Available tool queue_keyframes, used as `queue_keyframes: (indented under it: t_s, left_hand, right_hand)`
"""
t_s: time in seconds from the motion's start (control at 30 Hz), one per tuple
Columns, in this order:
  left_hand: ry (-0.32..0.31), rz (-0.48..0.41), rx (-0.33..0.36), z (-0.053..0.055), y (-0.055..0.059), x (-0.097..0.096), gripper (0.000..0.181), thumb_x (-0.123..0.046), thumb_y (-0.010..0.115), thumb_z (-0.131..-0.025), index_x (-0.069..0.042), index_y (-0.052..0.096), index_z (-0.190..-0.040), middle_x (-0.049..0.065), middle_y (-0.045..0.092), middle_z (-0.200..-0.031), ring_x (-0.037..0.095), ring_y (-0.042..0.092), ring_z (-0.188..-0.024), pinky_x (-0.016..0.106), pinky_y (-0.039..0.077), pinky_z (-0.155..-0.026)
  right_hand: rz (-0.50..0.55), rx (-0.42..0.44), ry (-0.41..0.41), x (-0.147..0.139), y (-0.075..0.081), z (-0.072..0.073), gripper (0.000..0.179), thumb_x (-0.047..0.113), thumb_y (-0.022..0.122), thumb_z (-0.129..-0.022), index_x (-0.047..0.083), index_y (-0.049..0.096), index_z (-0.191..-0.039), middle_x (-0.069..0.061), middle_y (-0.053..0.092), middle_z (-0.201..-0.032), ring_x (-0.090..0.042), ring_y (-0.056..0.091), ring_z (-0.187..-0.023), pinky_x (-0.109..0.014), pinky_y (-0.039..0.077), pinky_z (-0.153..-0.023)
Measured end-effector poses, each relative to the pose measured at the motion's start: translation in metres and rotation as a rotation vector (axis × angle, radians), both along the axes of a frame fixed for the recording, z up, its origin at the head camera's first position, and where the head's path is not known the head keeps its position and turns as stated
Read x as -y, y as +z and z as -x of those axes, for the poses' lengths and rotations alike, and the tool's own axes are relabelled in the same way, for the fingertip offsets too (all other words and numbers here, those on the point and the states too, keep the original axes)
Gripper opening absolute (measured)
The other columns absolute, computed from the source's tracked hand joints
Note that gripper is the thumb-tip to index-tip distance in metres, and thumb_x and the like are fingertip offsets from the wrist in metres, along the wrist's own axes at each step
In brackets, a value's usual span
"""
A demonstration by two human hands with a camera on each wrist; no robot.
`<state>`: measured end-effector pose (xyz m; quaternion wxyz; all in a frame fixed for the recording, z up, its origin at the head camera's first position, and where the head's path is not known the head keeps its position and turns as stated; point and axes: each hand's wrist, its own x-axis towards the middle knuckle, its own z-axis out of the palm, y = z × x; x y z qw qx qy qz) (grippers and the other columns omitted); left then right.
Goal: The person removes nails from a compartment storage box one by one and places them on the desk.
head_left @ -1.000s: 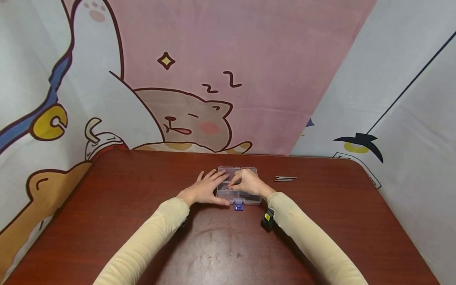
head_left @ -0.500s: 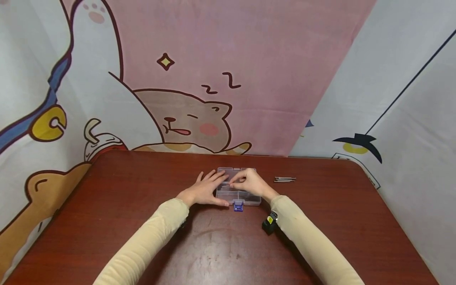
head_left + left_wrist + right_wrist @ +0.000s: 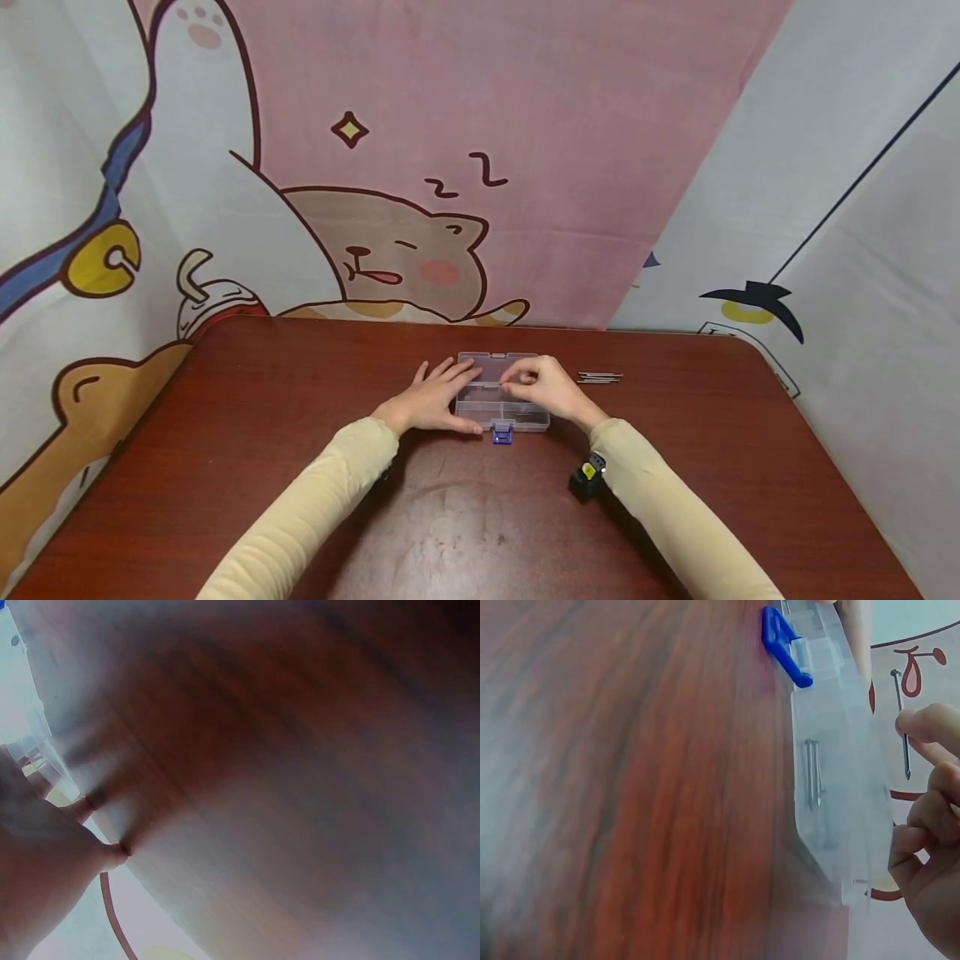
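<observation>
A clear plastic compartment box (image 3: 483, 414) with a blue latch (image 3: 502, 435) lies open on the table. My left hand (image 3: 431, 402) rests at its left side, fingers spread straight over the edge and thumb near the front corner. Above the box, my right hand (image 3: 553, 390) pinches a nail (image 3: 907, 757) between thumb and fingertips. In the right wrist view the nail's head points up and its tip down, while the other fingers curl loosely. Several thin nails (image 3: 812, 772) show through the box's front wall, in the front right compartment.
Several loose nails (image 3: 599, 377) lie side by side on the table, just right of the box. The dark red wooden table (image 3: 450, 517) reaches back to a cartoon-printed cloth (image 3: 570, 167). A black wrist camera (image 3: 587, 478) hangs below the right sleeve.
My right hand has moved right, from the left compartments to over the box's right half, with a nail pinched in its fingers. The left hand has stayed in place.
</observation>
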<state>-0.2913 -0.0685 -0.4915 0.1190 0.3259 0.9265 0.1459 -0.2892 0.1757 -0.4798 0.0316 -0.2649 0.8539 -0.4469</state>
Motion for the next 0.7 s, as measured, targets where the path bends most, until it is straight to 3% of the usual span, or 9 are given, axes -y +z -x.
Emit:
queue_keyframes:
  t_s: [0.27,0.7]
  left_hand:
    - [0.002,-0.008,-0.005,0.000,-0.001,0.000,0.102,-0.070,0.065,-0.076,-0.018,0.026,-0.154,0.004,0.018,-0.160,0.034,0.012,-0.144,0.064,0.007,-0.108]
    - [0.003,-0.011,-0.013,-0.002,0.001,0.000,0.101,-0.070,0.066,-0.076,-0.019,0.026,-0.154,0.003,0.018,-0.160,0.034,0.013,-0.144,0.064,0.007,-0.108]
  right_hand:
    - [0.018,0.037,0.005,-0.003,0.036,-0.026,0.007,-0.001,0.067,-0.088,-0.006,0.072,-0.091,0.000,0.040,-0.061,-0.012,0.035,-0.058,-0.022,0.030,-0.055]
    - [0.059,0.019,0.019,-0.029,0.029,-0.026,0.005,-0.004,0.066,-0.087,-0.007,0.070,-0.090,-0.005,0.046,-0.063,-0.007,0.041,-0.054,-0.021,0.037,-0.048]
